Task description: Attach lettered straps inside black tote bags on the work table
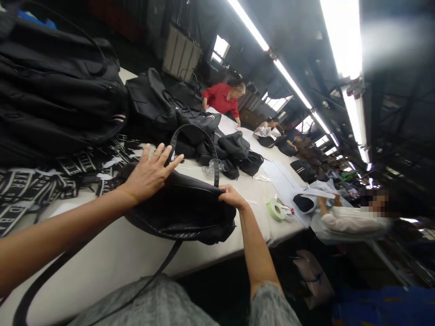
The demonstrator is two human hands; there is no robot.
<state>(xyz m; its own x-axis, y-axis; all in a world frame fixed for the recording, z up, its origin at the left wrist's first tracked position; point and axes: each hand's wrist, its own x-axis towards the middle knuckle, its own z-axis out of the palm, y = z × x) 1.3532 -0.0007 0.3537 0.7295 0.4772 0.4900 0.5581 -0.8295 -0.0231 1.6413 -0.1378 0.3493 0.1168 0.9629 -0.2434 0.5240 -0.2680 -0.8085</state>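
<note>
A black bag (180,208) lies on the pale tabletop in front of me, its mouth gaping so the dark inside shows. My right hand (233,197) pinches the rim at the bag's right end, thumb and fingers closed on it. Over the bag's far left side is my left hand (151,170), fingers spread, beside the upright loop of a black handle (212,149). Whether its palm touches the bag is hidden. A long black strap (37,280) trails from the bag toward my left and across my lap.
Black bags (149,99) are heaped at the back and left. Printed straps (20,190) lie at left. Green tape (276,211) and clear plastic (212,170) rest on the table (251,231). A co-worker in red (220,97) and one in white (350,217) stand along it.
</note>
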